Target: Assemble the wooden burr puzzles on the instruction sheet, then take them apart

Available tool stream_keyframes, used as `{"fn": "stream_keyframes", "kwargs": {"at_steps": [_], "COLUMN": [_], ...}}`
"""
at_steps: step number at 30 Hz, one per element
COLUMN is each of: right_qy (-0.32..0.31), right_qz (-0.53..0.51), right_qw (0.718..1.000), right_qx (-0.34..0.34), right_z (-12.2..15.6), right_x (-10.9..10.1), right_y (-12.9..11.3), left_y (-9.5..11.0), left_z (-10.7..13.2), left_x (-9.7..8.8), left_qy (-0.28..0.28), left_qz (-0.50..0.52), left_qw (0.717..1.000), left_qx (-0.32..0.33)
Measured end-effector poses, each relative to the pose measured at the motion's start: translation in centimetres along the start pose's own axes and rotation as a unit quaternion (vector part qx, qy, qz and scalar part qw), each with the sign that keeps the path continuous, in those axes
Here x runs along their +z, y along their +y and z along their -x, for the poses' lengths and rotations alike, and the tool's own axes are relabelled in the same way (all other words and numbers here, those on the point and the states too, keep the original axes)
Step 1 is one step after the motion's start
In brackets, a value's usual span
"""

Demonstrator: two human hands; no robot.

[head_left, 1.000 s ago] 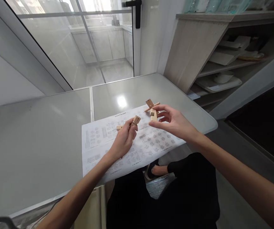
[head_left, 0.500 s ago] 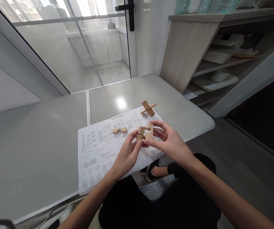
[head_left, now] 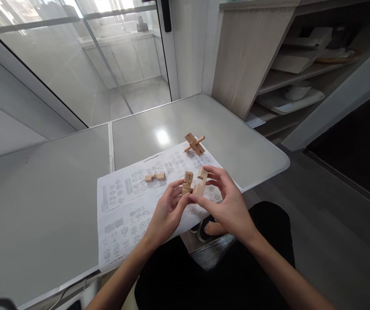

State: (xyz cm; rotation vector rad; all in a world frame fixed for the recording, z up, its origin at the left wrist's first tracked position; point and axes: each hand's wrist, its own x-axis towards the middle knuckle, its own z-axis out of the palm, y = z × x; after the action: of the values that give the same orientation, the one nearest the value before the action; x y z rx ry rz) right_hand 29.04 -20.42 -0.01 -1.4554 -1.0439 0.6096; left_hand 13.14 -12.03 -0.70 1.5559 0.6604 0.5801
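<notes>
My left hand is closed on a small notched wooden puzzle piece, held upright above the printed sheet. Close beside it, my right hand grips another notched wooden puzzle piece between thumb and fingers, tilted, with its notch facing the left piece. Whether the two pieces touch low down is hard to make out. A third notched piece lies on the printed sheet to the left. Farther back, several pieces including a round rod form a crossed wooden cluster at the sheet's far corner.
The grey table has a rounded right corner and a seam running across it. Behind stands a glazed door. A wooden shelf unit with trays and a bowl is at the right. My legs are below the table's edge.
My view has shifted slightly, moving the table items left in the picture. The right piece now leans more, and the left piece shows more of its upper face. Both hands keep their hold.
</notes>
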Motion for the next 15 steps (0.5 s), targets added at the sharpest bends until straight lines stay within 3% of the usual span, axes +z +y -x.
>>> {"fn": "stream_keyframes", "kwargs": {"at_steps": [5,8,15], "right_qy": [-0.141,-0.209,-0.217], "right_qz": [0.112,0.140,0.154], "right_qw": [0.972,0.946,0.943], "right_qx": [-0.154,-0.203,-0.199], "right_z": [-0.9,-1.6,-1.7], "right_x": [-2.8,-3.4,-3.2], "right_y": [-0.8,-1.0,-0.6], "left_y": [1.7,2.3,2.0], "left_z": [-0.3,-0.5,-0.5], "left_x": [-1.2,-1.5,-1.9], "left_qy": [-0.080,-0.099,-0.061], "left_qz": [-0.070,-0.077,-0.107], "left_qw": [0.994,0.992,0.991], "left_qx": [-0.033,-0.029,-0.044]}}
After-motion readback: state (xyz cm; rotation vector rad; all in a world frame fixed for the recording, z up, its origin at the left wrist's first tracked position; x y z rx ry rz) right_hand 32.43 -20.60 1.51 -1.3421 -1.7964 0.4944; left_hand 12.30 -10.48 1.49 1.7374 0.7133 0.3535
